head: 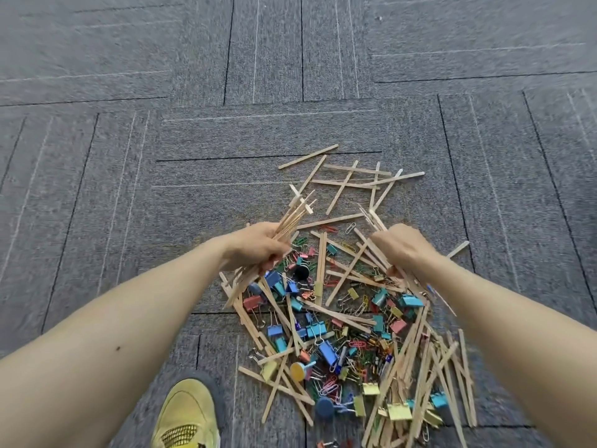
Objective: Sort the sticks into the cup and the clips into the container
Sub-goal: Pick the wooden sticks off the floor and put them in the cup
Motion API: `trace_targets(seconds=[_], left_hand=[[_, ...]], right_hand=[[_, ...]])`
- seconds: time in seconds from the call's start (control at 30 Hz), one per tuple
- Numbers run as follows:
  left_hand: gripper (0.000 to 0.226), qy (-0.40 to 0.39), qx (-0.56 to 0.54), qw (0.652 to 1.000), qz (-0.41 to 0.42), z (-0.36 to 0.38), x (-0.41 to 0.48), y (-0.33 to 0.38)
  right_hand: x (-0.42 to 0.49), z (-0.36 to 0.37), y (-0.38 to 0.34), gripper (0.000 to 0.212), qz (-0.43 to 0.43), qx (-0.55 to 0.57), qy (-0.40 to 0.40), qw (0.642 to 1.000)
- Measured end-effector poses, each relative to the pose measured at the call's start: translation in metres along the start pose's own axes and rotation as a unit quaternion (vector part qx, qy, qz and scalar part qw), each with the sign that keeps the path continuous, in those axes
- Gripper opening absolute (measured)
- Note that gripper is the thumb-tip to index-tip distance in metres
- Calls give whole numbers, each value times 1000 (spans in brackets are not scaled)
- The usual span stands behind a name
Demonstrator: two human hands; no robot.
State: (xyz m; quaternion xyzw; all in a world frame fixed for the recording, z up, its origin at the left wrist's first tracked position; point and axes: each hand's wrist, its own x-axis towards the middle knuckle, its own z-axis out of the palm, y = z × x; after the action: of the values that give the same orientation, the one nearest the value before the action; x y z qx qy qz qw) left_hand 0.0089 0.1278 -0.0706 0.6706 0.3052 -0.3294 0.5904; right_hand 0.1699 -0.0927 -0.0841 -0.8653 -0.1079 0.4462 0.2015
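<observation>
A heap of thin wooden sticks [347,181] mixed with coloured binder clips [326,350] and paper clips lies on the grey carpet. My left hand [258,245] grips a bundle of sticks [295,213] that fans up and to the right, with the lower ends poking out below the fist. My right hand [403,248] holds another bunch of sticks [373,218] just above the heap. No cup or container is in view.
Grey carpet tiles [193,156] spread out on every side of the heap. A yellow shoe [187,415] stands at the bottom edge, left of the pile. More sticks [436,376] are stacked thickly at the lower right.
</observation>
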Motion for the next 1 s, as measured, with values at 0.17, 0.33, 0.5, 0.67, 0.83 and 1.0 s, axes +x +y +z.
trace_targets(seconds=[0.17,0.33,0.5,0.67,0.83,1.0], left_hand=[[27,-3,-43,999,11,14,-9,4],[40,14,-73,996,48,31,-28,28],[45,14,-97,992,75,58,-69,59],[41,33,-88,988,124,87,-130,102],[41,91,-109,971,192,119,-218,167],[34,135,-163,940,269,154,-334,258]], right_hand=[[-23,-8,1,20,19,134,-78,988],[-59,-31,-11,12,-10,189,-123,974],[-99,-53,-17,22,-54,155,-86,983],[-161,-91,-30,22,-96,134,-45,985],[-252,-147,-48,27,-155,200,-17,967],[-378,-224,-70,39,-191,326,19,926]])
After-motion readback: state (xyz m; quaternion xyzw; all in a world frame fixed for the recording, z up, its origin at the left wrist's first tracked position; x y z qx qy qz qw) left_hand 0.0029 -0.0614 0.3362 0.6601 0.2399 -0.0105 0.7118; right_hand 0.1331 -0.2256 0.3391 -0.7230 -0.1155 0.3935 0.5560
